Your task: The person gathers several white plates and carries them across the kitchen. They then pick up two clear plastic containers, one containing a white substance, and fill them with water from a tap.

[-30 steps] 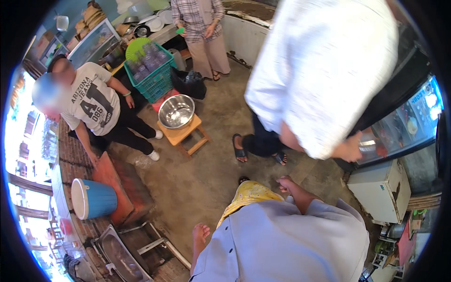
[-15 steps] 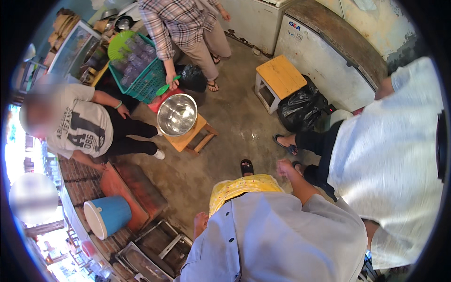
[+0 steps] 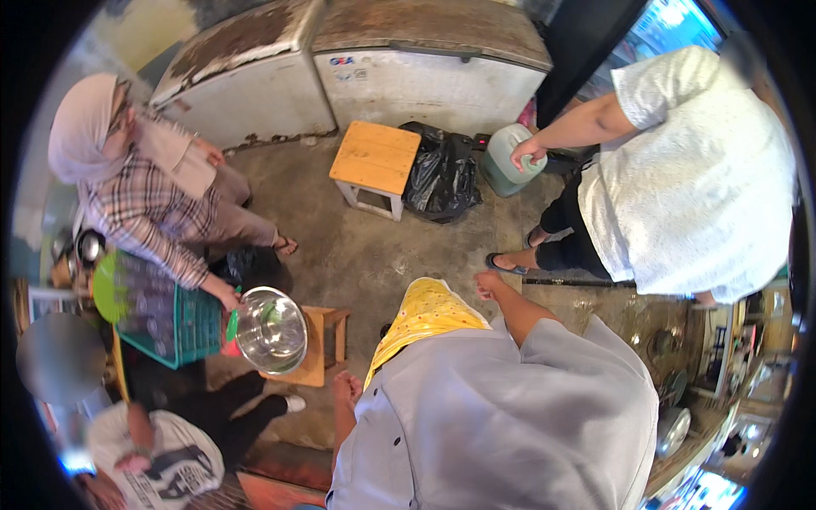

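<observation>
My left hand (image 3: 347, 386) hangs by my side at the edge of a yellow patterned apron (image 3: 425, 319), its fingers curled in and nothing seen in it. On the apron's other side my right hand (image 3: 487, 286) is held low with loosely closed fingers, also without any visible object. Nearest to my left hand stands a wooden stool (image 3: 316, 348), which bears a shiny metal bowl (image 3: 285, 327). A person in a plaid shirt (image 3: 140, 208) reaches a hand to the bowl, beside a green-handled tool (image 3: 232, 324).
A yellow-topped stool (image 3: 374, 157) and black plastic bags (image 3: 440, 174) stand ahead, before white chest freezers (image 3: 416, 89). At right, a person in a white shirt (image 3: 680, 187) grips a jerrycan (image 3: 510, 161). A teal crate (image 3: 183, 327) of glasses is at left, near another person (image 3: 161, 463).
My view has turned right, so the stools and bowl sit further left. The person in white now has a hand on the jerrycan. The bowl stays on its stool.
</observation>
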The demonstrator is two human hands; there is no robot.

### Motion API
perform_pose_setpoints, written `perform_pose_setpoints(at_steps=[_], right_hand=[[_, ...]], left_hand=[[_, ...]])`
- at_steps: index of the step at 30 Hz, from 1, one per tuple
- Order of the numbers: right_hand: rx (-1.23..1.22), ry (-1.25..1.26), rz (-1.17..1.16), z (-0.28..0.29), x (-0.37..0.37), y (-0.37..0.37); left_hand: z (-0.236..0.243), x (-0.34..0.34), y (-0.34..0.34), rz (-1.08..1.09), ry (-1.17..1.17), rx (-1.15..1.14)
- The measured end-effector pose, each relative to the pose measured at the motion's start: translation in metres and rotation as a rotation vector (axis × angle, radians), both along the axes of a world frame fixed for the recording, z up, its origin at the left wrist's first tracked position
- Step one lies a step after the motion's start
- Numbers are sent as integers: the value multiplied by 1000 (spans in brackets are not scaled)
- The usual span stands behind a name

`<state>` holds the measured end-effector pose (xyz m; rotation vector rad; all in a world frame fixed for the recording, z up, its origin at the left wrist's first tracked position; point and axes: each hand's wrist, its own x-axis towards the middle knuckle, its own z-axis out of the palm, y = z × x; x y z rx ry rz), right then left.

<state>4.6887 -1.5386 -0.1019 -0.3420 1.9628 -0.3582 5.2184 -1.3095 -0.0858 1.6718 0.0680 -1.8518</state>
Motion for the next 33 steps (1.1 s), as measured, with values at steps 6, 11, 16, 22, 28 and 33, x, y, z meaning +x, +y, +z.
perform_pose_setpoints(at_steps=[6, 11, 16, 22, 28, 33], right_hand=[[129, 11, 139, -44, 1, 4], [125, -155, -29, -17, 21, -83], [29, -249, 25, 24, 35, -198], [93, -296, 204, 19, 26, -305], [63, -230, 171, 11, 48, -372], [126, -178, 247, -2, 100, -403]], left_hand=[[74, 23, -127, 55, -263, -102], [87, 32, -163, 18, -328, 14], [66, 15, -148, -568, -585, -105], [73, -16, -178, 175, -355, 283], [81, -2, -237, 154, -396, 273], [55, 29, -256, 263, -355, 235]])
